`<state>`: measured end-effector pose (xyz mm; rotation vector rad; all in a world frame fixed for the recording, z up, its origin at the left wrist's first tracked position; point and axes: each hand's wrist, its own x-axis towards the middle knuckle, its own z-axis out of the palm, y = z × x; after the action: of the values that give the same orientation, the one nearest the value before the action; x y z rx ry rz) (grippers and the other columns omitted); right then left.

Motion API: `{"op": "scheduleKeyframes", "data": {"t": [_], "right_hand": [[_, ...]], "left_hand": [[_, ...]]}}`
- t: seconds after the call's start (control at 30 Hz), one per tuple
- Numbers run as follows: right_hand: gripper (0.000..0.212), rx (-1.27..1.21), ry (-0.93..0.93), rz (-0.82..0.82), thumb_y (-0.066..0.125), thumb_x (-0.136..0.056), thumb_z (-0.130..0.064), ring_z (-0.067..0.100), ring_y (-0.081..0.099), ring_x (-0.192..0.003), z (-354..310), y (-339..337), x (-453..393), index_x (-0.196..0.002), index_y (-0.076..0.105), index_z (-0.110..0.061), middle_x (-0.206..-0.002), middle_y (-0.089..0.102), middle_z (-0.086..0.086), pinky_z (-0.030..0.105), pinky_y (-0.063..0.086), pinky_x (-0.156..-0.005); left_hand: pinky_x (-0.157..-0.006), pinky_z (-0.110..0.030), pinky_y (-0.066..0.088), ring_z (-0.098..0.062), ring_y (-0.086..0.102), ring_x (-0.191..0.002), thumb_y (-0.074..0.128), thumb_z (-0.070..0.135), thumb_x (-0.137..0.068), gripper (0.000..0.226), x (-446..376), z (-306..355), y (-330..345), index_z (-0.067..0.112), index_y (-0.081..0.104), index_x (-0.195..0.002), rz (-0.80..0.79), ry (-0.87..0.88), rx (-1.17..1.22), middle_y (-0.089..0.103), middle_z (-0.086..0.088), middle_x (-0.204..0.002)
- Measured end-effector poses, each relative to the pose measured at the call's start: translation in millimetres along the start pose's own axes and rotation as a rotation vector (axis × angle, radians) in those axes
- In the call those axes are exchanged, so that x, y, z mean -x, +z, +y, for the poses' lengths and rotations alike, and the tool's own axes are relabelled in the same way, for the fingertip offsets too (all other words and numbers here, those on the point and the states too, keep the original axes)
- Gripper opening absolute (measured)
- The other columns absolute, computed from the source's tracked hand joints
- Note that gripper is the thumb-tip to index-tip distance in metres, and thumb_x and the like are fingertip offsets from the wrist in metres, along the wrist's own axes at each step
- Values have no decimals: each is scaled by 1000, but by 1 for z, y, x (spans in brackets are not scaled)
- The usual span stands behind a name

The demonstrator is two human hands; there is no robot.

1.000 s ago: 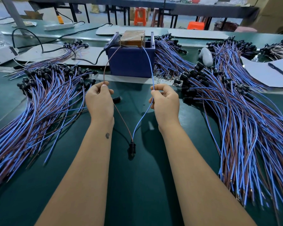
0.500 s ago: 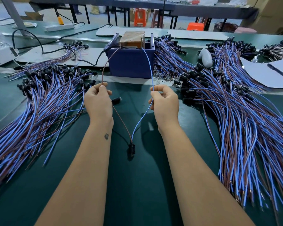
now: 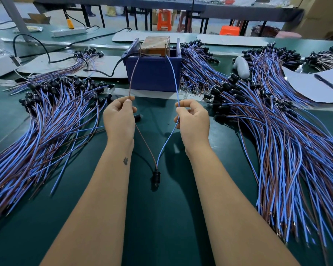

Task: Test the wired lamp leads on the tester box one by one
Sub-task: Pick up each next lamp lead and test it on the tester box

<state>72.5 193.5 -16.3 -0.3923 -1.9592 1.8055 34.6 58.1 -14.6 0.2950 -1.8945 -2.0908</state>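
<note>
Hanging nearest the camera, the black lamp socket point(image 3: 156, 176) is sitting low between the forearms over the green bench mat point(image 3: 161, 227). Its two leads are rising apart: the left hand point(image 3: 119, 118) is pinching the brown wire point(image 3: 132, 77), the right hand point(image 3: 193, 121) is pinching the blue wire point(image 3: 173, 73). Both wire ends are reaching the top of the blue tester box point(image 3: 154, 73), with lead bundles point(image 3: 277, 141) lying on both sides.

On the dark green worktop point(image 3: 161, 227), the left hand point(image 3: 119, 120) pinches a thin brown wire point(image 3: 132, 77) and the right hand point(image 3: 193, 121) a thin blue wire point(image 3: 173, 73). Both wires rise to the dark blue plastic tester box point(image 3: 152, 73) and meet nearer the person at a small black lamp socket point(image 3: 156, 176).
</note>
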Motion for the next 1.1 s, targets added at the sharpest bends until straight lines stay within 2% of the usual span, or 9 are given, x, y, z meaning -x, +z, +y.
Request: {"op": "scheduleKeyframes", "data": {"t": [0.27,0.4,0.63,0.97,1.1], "right_hand": [[23,22,-5,-1,53,-86,-7,3,54,-53,0,0,1,-77,63,-26,-59,56,-11,32,49,-61],[22,39,-5,-9,53,-86,-8,2,52,-51,0,1,1,-76,62,-26,-55,55,-13,30,49,-61],[21,65,-10,-19,54,-86,-9,0,50,-48,0,0,2,-77,63,-26,-56,56,-11,18,44,-51],[19,90,4,-39,54,-87,-12,2,52,-53,-1,0,4,-80,64,-26,-60,57,-11,25,45,-58],[18,94,0,-40,54,-87,-12,1,51,-54,0,0,5,-81,65,-25,-62,57,-9,26,46,-60]], "left_hand": [[-44,-7,35,3,44,-38,49,9,-98,22,6,3,2,16,69,-93,-47,20,-31,54,5,-64],[-45,-7,36,3,44,-38,49,9,-97,21,6,4,2,15,69,-94,-49,14,-41,54,6,-64],[-45,-7,35,4,44,-39,49,10,-98,21,7,4,1,16,70,-95,-51,14,-54,54,6,-64],[-45,-5,36,8,48,-44,50,12,-98,23,5,1,1,21,70,-90,-50,11,-67,55,8,-61],[-46,-4,37,9,50,-46,51,13,-97,23,5,0,1,23,70,-88,-47,9,-59,55,14,-55]]}}
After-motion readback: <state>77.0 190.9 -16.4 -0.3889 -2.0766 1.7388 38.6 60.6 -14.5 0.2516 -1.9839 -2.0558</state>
